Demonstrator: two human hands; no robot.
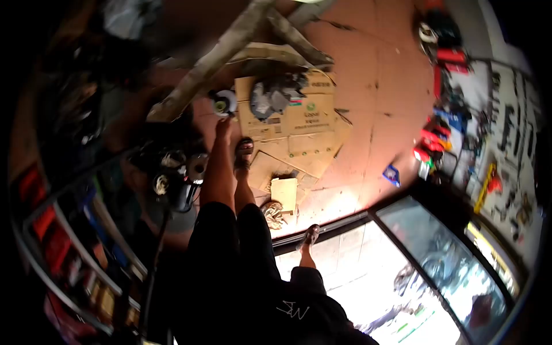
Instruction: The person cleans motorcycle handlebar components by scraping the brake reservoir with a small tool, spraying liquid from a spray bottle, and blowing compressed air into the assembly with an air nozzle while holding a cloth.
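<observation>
On the left, my bare left arm reaches down toward the floor, with my left hand point(225, 122) at the rim of a round, pale-edged thing point(223, 103) with a greenish middle. The small, dim fingers look closed at that rim; I cannot make out its exact kind. Flattened cardboard point(310, 118) lies just to the right, printed and creased. A crumpled grey plastic bag point(269, 99) rests on the cardboard. My right hand does not show.
Long rough beams point(215, 60) slant above the round thing. My sandaled feet point(245, 148) are near the cardboard. A small blue object point(392, 175) lies on the reddish floor. Tools hang on a wall panel point(512, 149) at right. A glass door point(443, 253) stands low right; shelves point(75, 247) fill the left.
</observation>
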